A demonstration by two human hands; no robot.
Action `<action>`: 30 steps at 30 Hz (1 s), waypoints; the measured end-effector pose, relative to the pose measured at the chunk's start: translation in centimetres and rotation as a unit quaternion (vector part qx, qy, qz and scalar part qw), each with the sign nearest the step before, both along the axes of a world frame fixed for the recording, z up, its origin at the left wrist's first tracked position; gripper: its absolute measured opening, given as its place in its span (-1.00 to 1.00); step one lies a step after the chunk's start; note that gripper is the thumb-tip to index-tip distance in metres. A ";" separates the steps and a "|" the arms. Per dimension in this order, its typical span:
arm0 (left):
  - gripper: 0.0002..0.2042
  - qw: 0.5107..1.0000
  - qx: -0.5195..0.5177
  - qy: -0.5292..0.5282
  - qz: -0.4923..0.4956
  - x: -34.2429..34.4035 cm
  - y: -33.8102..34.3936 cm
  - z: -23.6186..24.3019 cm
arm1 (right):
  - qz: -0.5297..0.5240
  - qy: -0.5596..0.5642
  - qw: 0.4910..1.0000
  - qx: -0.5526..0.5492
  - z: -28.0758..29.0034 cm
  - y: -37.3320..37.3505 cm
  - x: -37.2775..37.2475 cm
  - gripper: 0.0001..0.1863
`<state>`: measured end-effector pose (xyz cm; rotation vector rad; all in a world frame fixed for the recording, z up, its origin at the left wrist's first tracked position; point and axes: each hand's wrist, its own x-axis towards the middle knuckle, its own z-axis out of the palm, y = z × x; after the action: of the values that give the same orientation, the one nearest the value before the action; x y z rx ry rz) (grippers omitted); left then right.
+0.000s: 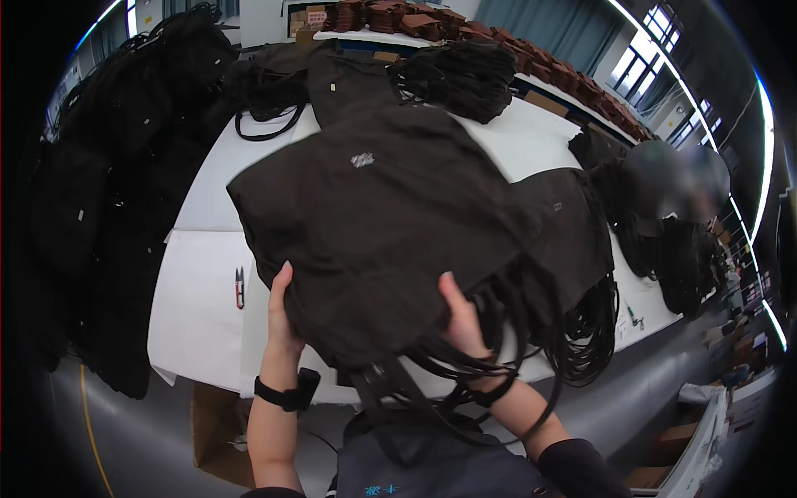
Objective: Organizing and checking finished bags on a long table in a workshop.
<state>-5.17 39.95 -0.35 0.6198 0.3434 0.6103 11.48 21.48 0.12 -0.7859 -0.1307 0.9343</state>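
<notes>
A large black tote bag (374,224), with a small pale mark on its upper side, is held up in front of me. My left hand (285,311) grips its left edge, thumb on the top face and fingers hidden beneath. On the near right side, my right hand (463,319) clasps the bag in the same way. Its long black handles (398,407) dangle toward me over my right wrist. Whether more than one bag is in my hands, I cannot tell. Red-handled thread snips (239,288) lie on the white table (195,324), left of the bag.
More black bags (569,241) with looped handles lie at the table's right. Another black pile (461,79) sits at the far side. Black bags are heaped high (100,191) on the left. Beyond the right edge is a person (672,178). A cardboard box (217,432) stands below.
</notes>
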 end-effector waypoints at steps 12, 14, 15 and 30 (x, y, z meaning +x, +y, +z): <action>-0.37 0.944 0.095 0.272 0.164 -4.2 4.3 -14.1 | 0.233 -0.456 0.824 -0.241 -15.2 -1.6 -6.0 -0.35; -0.42 0.955 0.088 0.242 0.146 -4.6 3.8 -12.8 | 0.198 -0.726 0.624 -0.212 -15.1 -5.5 -7.9 -0.39; -0.42 0.955 0.085 0.246 0.143 -5.6 4.3 -13.3 | 0.275 -0.706 0.630 -0.169 -11.6 -6.8 -7.4 -0.40; -0.74 0.591 0.558 0.501 0.297 -6.7 -3.1 -2.1 | -0.209 -0.730 0.504 -0.412 -0.7 -34.2 21.1 -0.64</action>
<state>-11.84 36.85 -2.44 2.1700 1.3198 1.0725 32.55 -12.68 -0.63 -2.2630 -0.9789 -0.5124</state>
